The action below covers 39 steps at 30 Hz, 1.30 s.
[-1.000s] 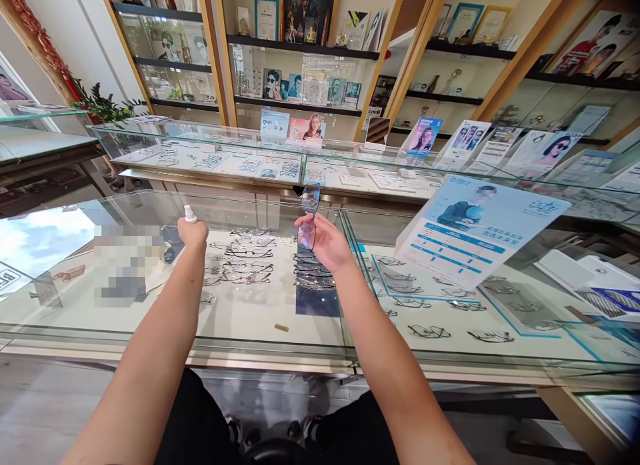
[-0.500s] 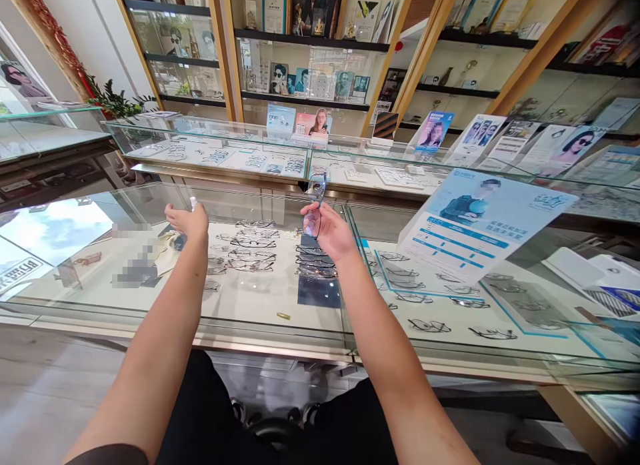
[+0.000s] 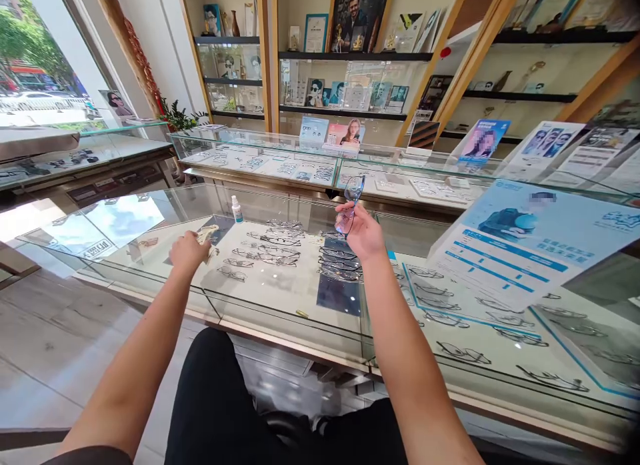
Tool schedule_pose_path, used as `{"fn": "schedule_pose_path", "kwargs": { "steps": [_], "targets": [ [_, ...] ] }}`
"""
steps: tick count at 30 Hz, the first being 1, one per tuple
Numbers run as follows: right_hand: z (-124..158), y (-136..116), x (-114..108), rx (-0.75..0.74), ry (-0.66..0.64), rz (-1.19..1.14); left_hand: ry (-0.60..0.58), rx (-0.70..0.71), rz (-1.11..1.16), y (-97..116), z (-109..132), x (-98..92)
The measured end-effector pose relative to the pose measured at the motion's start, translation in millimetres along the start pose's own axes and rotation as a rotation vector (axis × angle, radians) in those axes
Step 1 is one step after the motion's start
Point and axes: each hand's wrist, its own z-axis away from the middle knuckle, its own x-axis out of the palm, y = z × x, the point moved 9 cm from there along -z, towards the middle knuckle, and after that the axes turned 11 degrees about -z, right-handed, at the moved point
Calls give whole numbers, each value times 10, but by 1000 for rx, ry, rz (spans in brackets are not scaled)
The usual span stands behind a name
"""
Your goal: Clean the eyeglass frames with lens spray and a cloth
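My right hand [image 3: 367,233] holds a pair of eyeglasses [image 3: 355,185] up on end above the counter, fingers closed on the lower lens. The lenses show bluish and pink reflections. On the left, my left hand [image 3: 189,253] is at the glass top with its fingers curled on a cream cloth [image 3: 207,233]; the fingertips are partly hidden. Just beyond it stands a white spray bottle [image 3: 237,211] with a blue-green lower part, apart from the hand.
Under the glass counter top [image 3: 270,305] lie rows of eyeglasses [image 3: 283,241], and more frames [image 3: 343,261] rest on a dark mat [image 3: 337,298]. A large blue-and-white sign [image 3: 530,245] stands to the right. Behind runs another display case [image 3: 260,151].
My left hand has let go of the spray bottle, now upright on the counter, and come down to the cloth. My right hand still holds the eyeglasses. The view has turned left.
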Motion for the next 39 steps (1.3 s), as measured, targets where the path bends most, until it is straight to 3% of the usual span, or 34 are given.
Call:
{"fn": "schedule_pose_path", "kwargs": {
  "steps": [7,11,13,15,17,20,21,24,27,29,34,39],
  "targets": [
    [-14,60,-11,11,-3,36,-17,34,-117,-168,92,-117],
    [-6,73,14,34,-18,10,-116,78,-149,-192,173,-56],
    [6,67,38,54,-43,0,-81,107,-97,-179,222,-107],
    [23,53,68,73,-83,12,9,127,51,-151,288,-242],
    [47,41,108,91,-134,41,72,128,337,-116,376,-406],
    [91,39,178,116,-204,70,-52,52,944,1,515,-524],
    [105,37,204,117,-224,73,-142,25,1113,96,570,-539],
    [143,37,292,115,-282,87,-359,81,1308,518,758,-684],
    [173,52,371,129,-324,95,-648,214,1516,1096,1005,-797],
    [186,53,404,133,-330,102,-745,319,1581,1460,1133,-865],
    [203,37,424,131,-313,155,-714,596,1478,2232,1235,-880],
    [191,18,399,129,-297,151,-702,750,1497,2787,1203,-773]
  ]
}}
